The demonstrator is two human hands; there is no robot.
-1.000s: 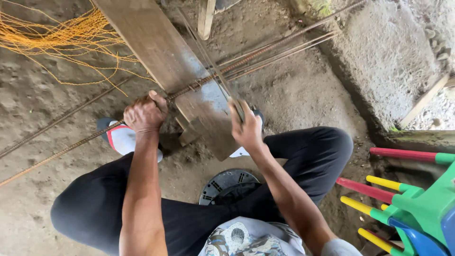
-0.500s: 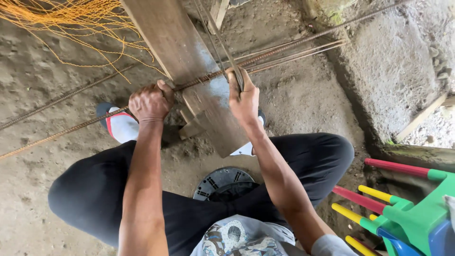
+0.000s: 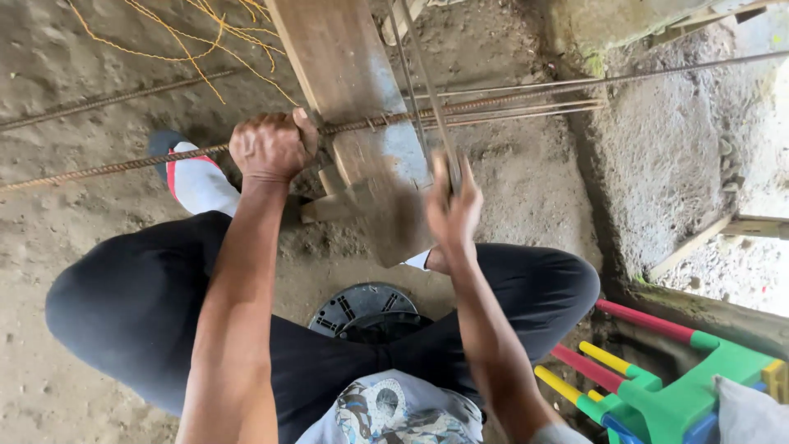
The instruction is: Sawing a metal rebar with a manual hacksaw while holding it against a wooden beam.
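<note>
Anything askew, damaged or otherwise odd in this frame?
Nothing looks damaged or spilled. The left hand grips a ribbed steel bar lying across a wooden plank. The right hand is motion-blurred on a thin rod. Loose orange string trails over the dirt floor.

Left hand: your left hand (image 3: 271, 146) is fisted around a ribbed steel bar (image 3: 123, 167) where it meets the wooden plank (image 3: 345, 78).
Right hand: your right hand (image 3: 452, 210) is blurred, closed on a thin metal rod (image 3: 423, 82) that runs up across the plank.
Bars: several more long bars (image 3: 526, 103) lie across the plank and stretch right over the dirt floor (image 3: 82, 57).
Plank: it slopes from the top of the view down toward your knees.
Legs: you squat in black trousers; a white and red shoe (image 3: 193, 177) sits under the ribbed bar.
Nearby: orange string (image 3: 197, 33) lies top left; a green plastic stool with coloured legs (image 3: 657, 386) lies bottom right; a black round object (image 3: 366, 308) sits between your legs.
</note>
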